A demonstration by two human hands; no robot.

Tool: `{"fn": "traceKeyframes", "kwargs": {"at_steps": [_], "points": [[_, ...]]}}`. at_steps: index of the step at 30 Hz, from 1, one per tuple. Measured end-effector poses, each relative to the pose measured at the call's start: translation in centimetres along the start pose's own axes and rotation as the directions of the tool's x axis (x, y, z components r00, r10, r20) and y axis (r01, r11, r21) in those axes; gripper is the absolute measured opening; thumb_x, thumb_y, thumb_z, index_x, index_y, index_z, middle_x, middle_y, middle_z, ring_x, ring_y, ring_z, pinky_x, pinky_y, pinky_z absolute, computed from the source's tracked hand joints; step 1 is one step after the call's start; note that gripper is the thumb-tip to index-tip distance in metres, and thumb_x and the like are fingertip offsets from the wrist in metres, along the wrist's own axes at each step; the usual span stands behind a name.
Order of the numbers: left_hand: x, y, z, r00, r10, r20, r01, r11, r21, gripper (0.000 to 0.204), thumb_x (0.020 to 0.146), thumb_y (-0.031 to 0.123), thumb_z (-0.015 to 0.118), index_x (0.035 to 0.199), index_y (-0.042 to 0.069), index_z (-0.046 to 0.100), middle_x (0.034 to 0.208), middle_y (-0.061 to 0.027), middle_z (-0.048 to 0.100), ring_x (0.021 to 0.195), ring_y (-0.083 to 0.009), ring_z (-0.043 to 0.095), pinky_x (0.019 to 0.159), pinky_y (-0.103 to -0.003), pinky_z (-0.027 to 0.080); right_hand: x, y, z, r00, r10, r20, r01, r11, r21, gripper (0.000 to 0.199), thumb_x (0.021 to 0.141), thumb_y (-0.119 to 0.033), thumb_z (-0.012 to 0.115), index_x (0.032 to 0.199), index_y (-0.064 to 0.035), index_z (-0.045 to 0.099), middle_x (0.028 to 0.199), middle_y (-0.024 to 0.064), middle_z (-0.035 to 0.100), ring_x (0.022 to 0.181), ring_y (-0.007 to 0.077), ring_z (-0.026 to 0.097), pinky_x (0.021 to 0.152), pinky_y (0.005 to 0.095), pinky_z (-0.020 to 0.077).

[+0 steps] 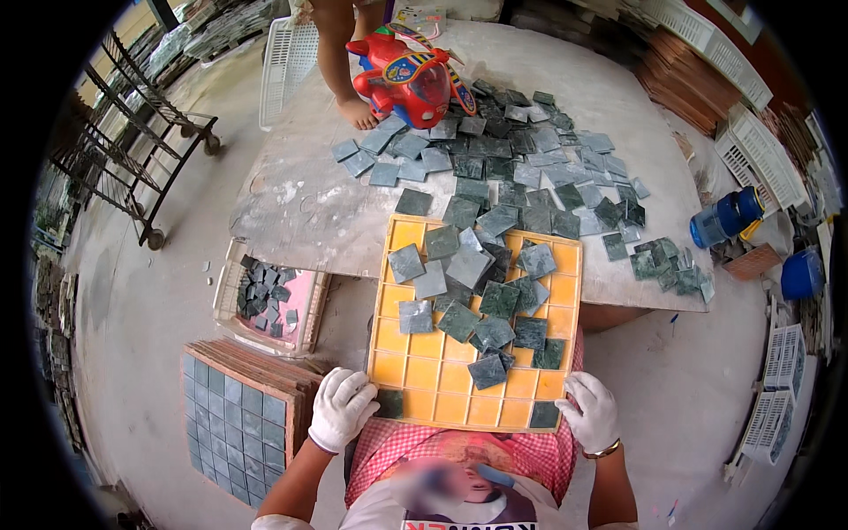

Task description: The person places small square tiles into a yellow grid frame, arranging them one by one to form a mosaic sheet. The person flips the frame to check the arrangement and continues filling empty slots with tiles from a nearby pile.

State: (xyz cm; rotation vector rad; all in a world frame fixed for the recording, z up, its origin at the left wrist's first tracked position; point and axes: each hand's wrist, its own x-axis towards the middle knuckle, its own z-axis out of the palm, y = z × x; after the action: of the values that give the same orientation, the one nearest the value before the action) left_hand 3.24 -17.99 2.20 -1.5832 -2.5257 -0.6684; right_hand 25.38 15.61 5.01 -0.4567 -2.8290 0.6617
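Observation:
My left hand [343,409], in a white glove, grips the near left corner of a yellow grid tray [422,405]. My right hand [590,412], also gloved, has its fingers on the near right corner. The tray tilts across my lap, its far edge against the table's near edge. Loose square green-grey stone tiles [468,265] lie heaped over its far and middle part, overlapping at odd angles. One dark tile [389,404] sits in the corner cell beside my left fingers. Another tile [544,414] fills the corner cell beside my right hand.
More tiles [499,146] are spread on the table [291,194], near a red toy plane [411,79] and another person's bare leg [336,62]. Left stand a stack of tiled sheets [234,415], a crate [231,314] of tile pieces and a wheeled rack [163,181]. Right is a blue jug [724,218].

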Motion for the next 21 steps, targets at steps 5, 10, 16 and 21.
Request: {"fn": "traceKeyframes", "kwargs": {"at_steps": [5, 10, 16, 21], "points": [[0.5, 1.4, 0.4, 0.986, 0.05, 0.162, -0.042, 0.998, -0.048, 0.055, 0.061, 0.028, 0.075, 0.111, 0.01, 0.062, 0.111, -0.0089, 0.052, 0.105, -0.0289, 0.051, 0.095, -0.048, 0.04, 0.6, -0.4, 0.0, 0.996, -0.079, -0.044, 0.078, 0.996, -0.034, 0.033, 0.072, -0.019, 0.073, 0.1, -0.0035, 0.063, 0.103, 0.0106, 0.061, 0.088, 0.0267, 0.063, 0.076, 0.0361, 0.0516], [0.2, 1.0, 0.1, 0.996, -0.025, 0.091, 0.029, 0.999, -0.046, 0.059, 0.052, 0.024, 0.08, 0.107, 0.013, 0.065, 0.113, -0.0118, 0.05, 0.108, -0.0348, 0.049, 0.091, -0.047, 0.043, 1.7, -1.4, 0.5, 0.995, -0.073, -0.062, 0.074, 0.997, 0.011, 0.031, 0.073, -0.016, 0.073, 0.1, -0.0032, 0.063, 0.103, 0.0111, 0.061, 0.088, 0.0272, 0.063, 0.076, 0.0359, 0.0521], [0.2, 1.5, 0.0, 0.97, -0.205, 0.13, 0.217, 0.972, -0.088, 0.056, 0.049, 0.021, 0.082, 0.102, 0.015, 0.066, 0.112, -0.0105, 0.052, 0.111, -0.0368, 0.047, 0.089, -0.046, 0.044, 4.0, -0.4, 1.4, 0.999, 0.029, -0.035, -0.031, 0.999, -0.043, 0.048, 0.07, -0.014, 0.074, 0.114, -0.0028, 0.058, 0.119, 0.0139, 0.055, 0.103, 0.0296, 0.059, 0.087, 0.0371, 0.0487], [0.5, 1.5, -0.3, 0.984, -0.145, 0.103, 0.145, 0.989, 0.011, 0.051, 0.051, 0.022, 0.08, 0.099, 0.014, 0.065, 0.112, -0.0079, 0.052, 0.11, -0.0353, 0.046, 0.093, -0.048, 0.041, 5.9, 1.2, 1.5, 0.987, -0.026, 0.158, 0.023, 1.0, 0.02, 0.059, 0.068, -0.016, 0.076, 0.12, -0.0033, 0.053, 0.12, 0.0137, 0.053, 0.109, 0.0311, 0.054, 0.092, 0.0375, 0.0454]]}}
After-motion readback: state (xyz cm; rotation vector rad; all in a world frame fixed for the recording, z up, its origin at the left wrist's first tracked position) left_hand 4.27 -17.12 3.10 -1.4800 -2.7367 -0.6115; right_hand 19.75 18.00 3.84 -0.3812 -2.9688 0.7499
